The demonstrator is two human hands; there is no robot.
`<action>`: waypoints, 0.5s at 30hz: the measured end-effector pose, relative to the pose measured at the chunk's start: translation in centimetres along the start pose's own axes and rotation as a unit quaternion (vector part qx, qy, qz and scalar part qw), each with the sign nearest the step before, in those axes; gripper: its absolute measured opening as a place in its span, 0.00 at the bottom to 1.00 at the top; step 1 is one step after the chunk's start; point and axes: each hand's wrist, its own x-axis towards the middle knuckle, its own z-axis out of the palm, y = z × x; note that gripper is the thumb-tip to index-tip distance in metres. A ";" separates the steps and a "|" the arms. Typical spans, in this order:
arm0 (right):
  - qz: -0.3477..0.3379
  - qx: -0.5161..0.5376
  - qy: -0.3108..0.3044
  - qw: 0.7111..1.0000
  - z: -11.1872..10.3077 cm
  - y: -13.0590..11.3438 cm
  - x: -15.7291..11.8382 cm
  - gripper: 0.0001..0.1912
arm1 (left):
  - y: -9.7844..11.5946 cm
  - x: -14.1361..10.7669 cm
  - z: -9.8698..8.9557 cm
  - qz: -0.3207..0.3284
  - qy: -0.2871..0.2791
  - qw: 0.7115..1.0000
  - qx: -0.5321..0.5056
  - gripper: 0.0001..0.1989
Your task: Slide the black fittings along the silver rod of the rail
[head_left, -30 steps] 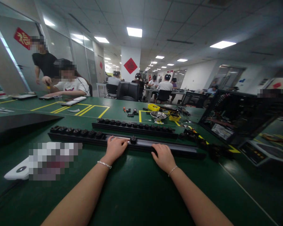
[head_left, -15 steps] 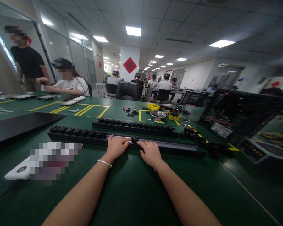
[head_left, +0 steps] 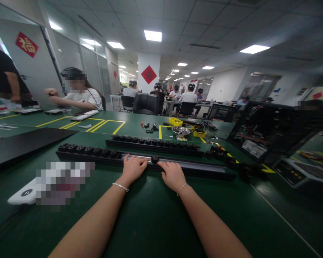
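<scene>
A long black rail lies across the green table, with several black round modules seated along its left part. One separate black module sits in the channel near the middle. My left hand rests on the rail just left of that module, fingers wrapped over the rail's edge. My right hand is on the rail at the module's right side, its index finger reaching toward it. Behind lies a second black rail filled with a row of similar modules.
White device and dark panel at left. Behind the rails, a metal bowl and yellow bins. An open black case and grey box stand right. A person in white sits at the far left.
Both my hands keep almost the same places on the rail. The standing person in black at the far left has moved left and leans toward the table.
</scene>
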 end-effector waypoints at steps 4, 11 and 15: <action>0.002 -0.001 -0.007 1.000 -0.1 0.1 0.0 0.24 | 0.0 0.1 0.0 -0.006 -0.005 1.000 -0.005 0.16; 0.010 0.002 -0.010 1.000 -0.4 0.6 -0.4 0.23 | 0.0 0.0 0.0 -0.003 -0.003 1.000 -0.005 0.17; 0.013 0.003 -0.012 1.000 -0.5 0.6 -0.5 0.23 | 0.1 0.0 -0.2 -0.005 -0.008 1.000 -0.009 0.17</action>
